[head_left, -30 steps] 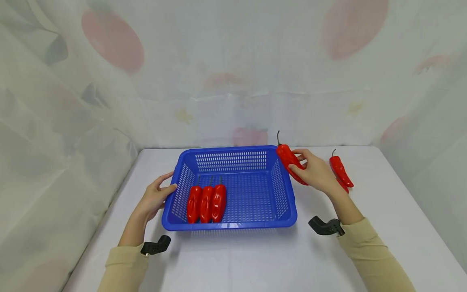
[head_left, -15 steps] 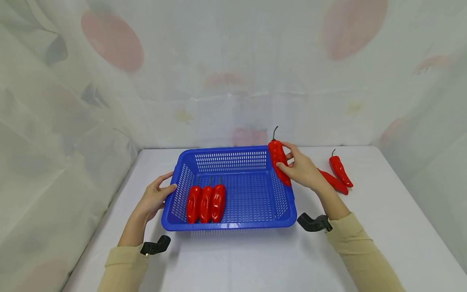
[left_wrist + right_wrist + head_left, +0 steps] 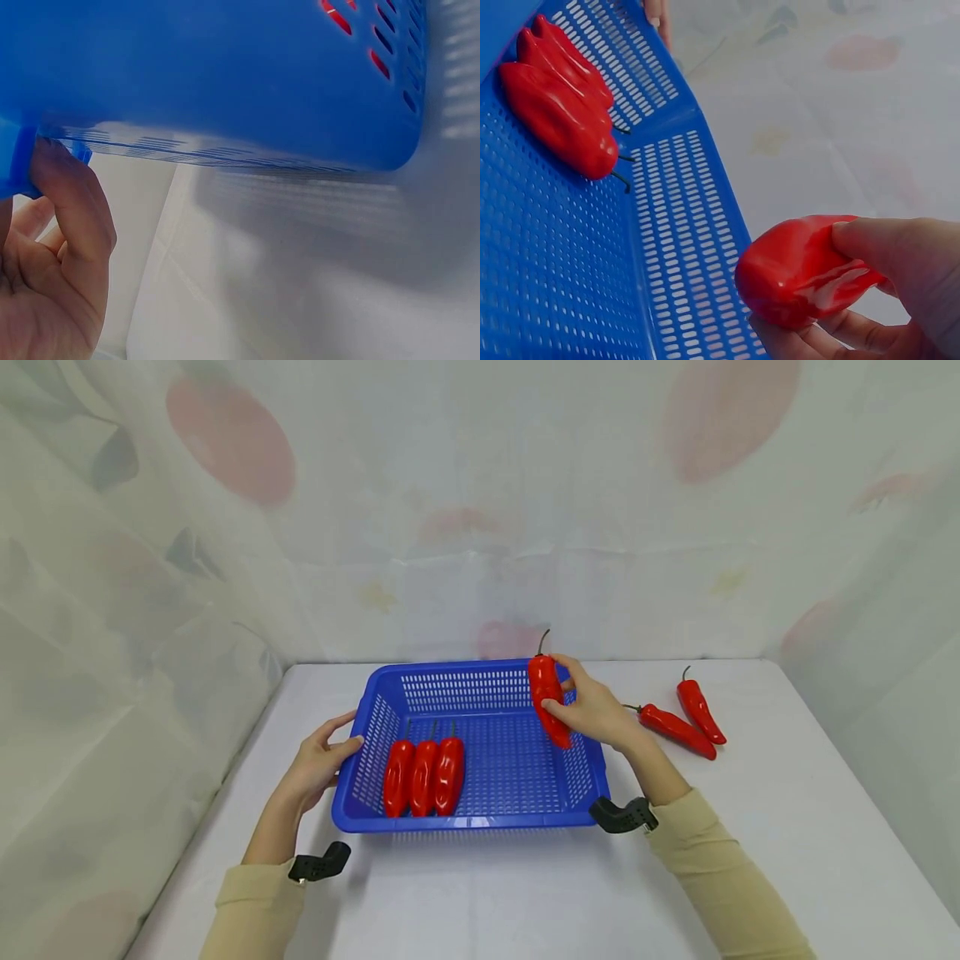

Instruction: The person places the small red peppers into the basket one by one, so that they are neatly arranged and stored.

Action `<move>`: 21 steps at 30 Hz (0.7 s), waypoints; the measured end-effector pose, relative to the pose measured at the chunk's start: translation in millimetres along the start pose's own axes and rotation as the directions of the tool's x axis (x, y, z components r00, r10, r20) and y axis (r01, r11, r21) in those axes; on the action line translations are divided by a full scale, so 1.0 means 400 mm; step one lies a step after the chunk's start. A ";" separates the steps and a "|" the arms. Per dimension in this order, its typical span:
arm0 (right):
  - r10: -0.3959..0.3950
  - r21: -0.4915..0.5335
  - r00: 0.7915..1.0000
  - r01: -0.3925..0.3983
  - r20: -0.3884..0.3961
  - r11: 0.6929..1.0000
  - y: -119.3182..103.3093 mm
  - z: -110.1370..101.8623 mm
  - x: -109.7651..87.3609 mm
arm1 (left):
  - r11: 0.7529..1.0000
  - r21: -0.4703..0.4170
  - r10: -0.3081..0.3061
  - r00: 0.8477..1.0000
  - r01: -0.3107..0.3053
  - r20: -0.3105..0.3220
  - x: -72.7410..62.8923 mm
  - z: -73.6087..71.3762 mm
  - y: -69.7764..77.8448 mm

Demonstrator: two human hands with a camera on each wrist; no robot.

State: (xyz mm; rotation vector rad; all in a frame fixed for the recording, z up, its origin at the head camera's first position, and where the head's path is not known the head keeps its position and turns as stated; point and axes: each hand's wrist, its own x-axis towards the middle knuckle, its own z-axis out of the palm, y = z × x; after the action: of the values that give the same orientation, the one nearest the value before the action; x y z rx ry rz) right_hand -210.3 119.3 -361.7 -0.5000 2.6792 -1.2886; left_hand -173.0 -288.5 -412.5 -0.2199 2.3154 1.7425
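A red chili pepper (image 3: 550,702) with a thin dark stem is pinched between the thumb and fingers of my right hand (image 3: 596,706), over the right part of the blue plastic basket (image 3: 480,823). The right wrist view shows the same pepper (image 3: 802,270) gripped near the basket's wall. My left hand (image 3: 313,768) holds the basket's left rim, its thumb on top; in the left wrist view its fingers (image 3: 79,202) curl around the rim from below. Three red peppers (image 3: 423,778) lie side by side in the basket's left part, stems pointing away from me.
Two more red peppers (image 3: 677,731) lie on the white table (image 3: 787,827) to the right of the basket, close together. A pale, fruit-printed curtain (image 3: 480,510) hangs behind the table and along both sides.
My right hand has moved left with the pepper, from the basket's right rim to over its inside. Both peppers on the table now show fully. The left hand has stayed put.
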 end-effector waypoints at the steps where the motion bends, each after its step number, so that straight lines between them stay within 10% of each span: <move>1: 0.005 0.010 1.000 -0.006 0.006 1.000 -0.003 0.003 0.002 | 1.000 0.003 0.001 1.000 -0.001 -0.002 0.004 -0.002 -0.006; 21: 0.100 0.121 0.992 -0.109 0.072 0.987 -0.034 0.096 0.050 | 1.000 0.024 0.017 1.000 -0.016 -0.016 0.007 -0.002 -0.017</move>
State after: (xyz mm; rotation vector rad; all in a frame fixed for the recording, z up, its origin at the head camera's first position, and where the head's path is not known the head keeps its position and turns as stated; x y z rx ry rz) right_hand -216.0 76.3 -374.5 -0.3743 2.5151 -1.3743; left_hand -174.0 -291.0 -419.5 -0.2121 2.3542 1.7264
